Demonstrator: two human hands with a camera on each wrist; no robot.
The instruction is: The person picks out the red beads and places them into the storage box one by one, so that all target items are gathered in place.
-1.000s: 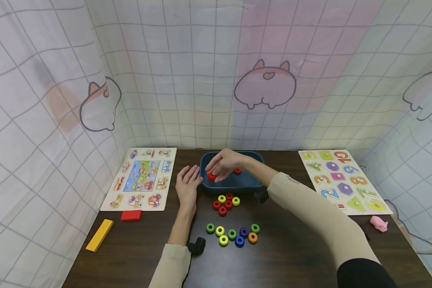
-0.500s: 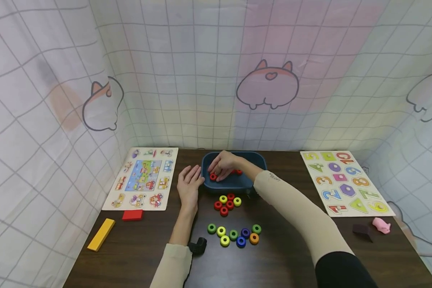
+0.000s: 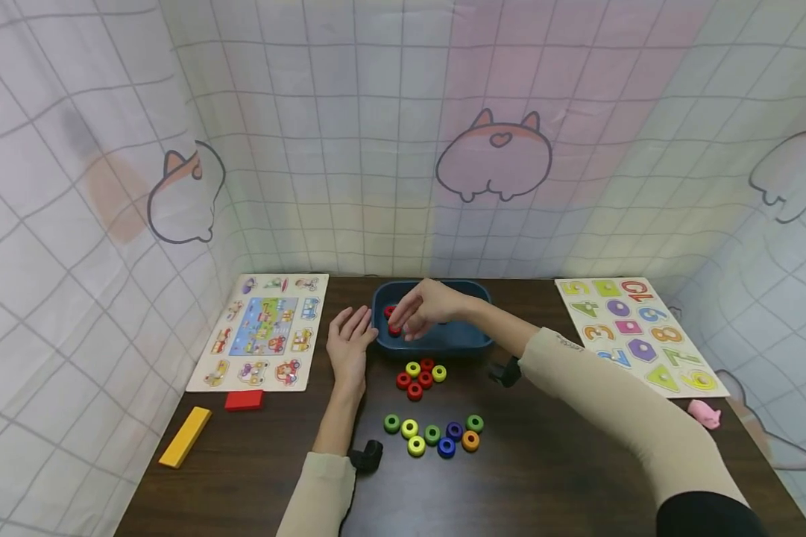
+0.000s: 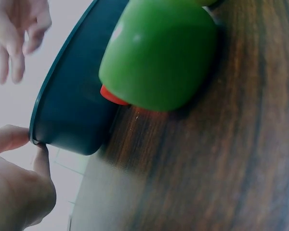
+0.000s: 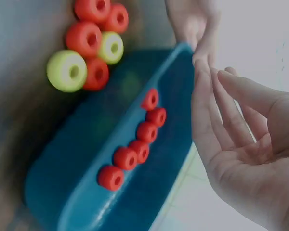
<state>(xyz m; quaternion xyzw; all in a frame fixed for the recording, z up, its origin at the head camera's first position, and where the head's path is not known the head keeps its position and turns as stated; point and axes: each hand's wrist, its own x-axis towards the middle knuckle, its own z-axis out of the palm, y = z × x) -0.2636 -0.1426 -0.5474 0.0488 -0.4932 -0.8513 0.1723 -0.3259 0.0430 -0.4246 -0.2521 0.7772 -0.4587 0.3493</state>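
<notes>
My left hand lies beside the left end of a blue plastic bin, its fingers mostly straight. In the left wrist view its thumb and a finger touch the bin's rim. Above the bin hovers my right hand. In the right wrist view its fingers are extended and hold nothing visible. Several red ring beads lie in a row inside the bin. In the head view, my right hand covers part of them; a red bead shows by its fingertips.
Red and yellow beads sit in front of the bin. Nearer lie green, yellow, blue and orange beads. Puzzle boards flank the bin left and right. A yellow block, a red block and a pink pig lie farther out.
My right hand dipped into the bin, then lifted slightly and shifted right. Another red bead shows at the bin's left end. My left hand has stayed by the rim.
</notes>
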